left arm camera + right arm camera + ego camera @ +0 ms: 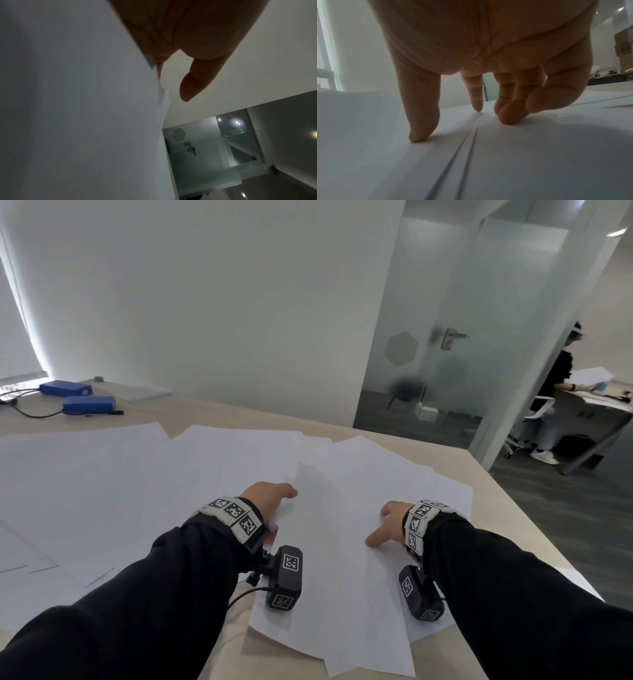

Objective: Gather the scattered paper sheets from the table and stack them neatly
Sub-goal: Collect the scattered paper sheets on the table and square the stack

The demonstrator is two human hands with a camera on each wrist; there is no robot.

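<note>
Several white paper sheets [102, 481] lie spread and overlapping across the beige table [503, 508]. A loose pile [342, 559] sits in front of me between both hands. My left hand [270, 498] is at the pile's left side, where one sheet's edge [315, 484] curls up over its fingers. In the left wrist view that sheet [77, 108] hides the fingers, and the thumb [190, 86] stands free of the paper. My right hand [390, 525] rests on the pile's right side. Its spread fingertips [423, 135] press down on the sheets [522, 155].
Two blue boxes [65, 388] [89, 404] with black cables lie at the table's far left. The table's right edge runs close to my right arm, with dark floor beyond. A frosted glass door [428, 354] and another person at a desk [555, 392] are at the back right.
</note>
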